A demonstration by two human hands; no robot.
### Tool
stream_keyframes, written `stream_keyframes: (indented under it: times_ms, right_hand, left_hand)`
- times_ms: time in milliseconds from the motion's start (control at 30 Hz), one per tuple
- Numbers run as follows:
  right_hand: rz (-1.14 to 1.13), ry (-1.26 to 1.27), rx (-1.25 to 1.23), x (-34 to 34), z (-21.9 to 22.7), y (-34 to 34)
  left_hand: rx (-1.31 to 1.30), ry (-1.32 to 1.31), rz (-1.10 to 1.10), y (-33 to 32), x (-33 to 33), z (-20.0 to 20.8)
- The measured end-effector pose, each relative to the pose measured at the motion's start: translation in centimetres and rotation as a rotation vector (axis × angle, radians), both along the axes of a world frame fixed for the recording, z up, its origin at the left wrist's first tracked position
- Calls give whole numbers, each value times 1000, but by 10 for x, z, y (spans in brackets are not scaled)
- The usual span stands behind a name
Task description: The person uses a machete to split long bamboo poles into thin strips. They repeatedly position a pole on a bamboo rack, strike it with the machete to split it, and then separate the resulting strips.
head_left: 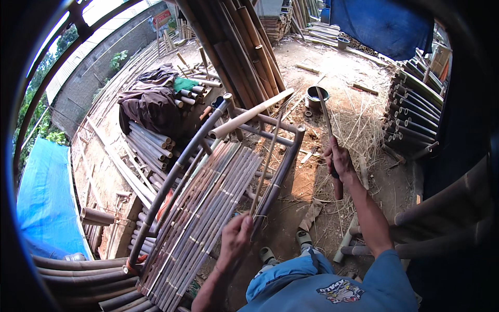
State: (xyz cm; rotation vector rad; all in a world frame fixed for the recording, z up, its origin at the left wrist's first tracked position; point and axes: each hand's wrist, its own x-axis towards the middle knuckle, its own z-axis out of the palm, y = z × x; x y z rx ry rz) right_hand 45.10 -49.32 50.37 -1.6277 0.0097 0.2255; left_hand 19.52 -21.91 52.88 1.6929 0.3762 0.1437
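In my left hand [236, 238], closed low beside a bamboo frame, is the lower end of a thin bamboo strip [267, 158]. The strip slants up and away across the frame. My right hand [339, 157], out to the right, grips what looks like a machete [326, 115]; its long narrow blade points away and its brown handle sticks out below the fist. The dark bamboo frame [174, 171] carries a panel of bamboo slats [200, 208]. Across its far end lies a pale bamboo pole [252, 113]. Strip and blade are apart.
A dark bucket [316, 96] stands beyond the frame, near the blade tip. Shavings [358, 125] litter the ground. Bamboo stacks [413, 112] rise at the right, with more poles [150, 143] under brown cloth at the left. Upright poles [244, 47] lean behind the frame.
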Motion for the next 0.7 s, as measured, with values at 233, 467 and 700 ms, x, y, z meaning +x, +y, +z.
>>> stream_keyframes:
  times_ms: [233,467,700]
  right_hand:
    - [304,415,254,-70,-40,11]
    - [176,597,572,-67,-35,38]
    - [-238,364,612,23,-45,31]
  left_hand:
    - [90,-494,176,-23,153,120]
    - [-315,-950,321,-53,148,142]
    - [-647,-353,545,-82,20,30]
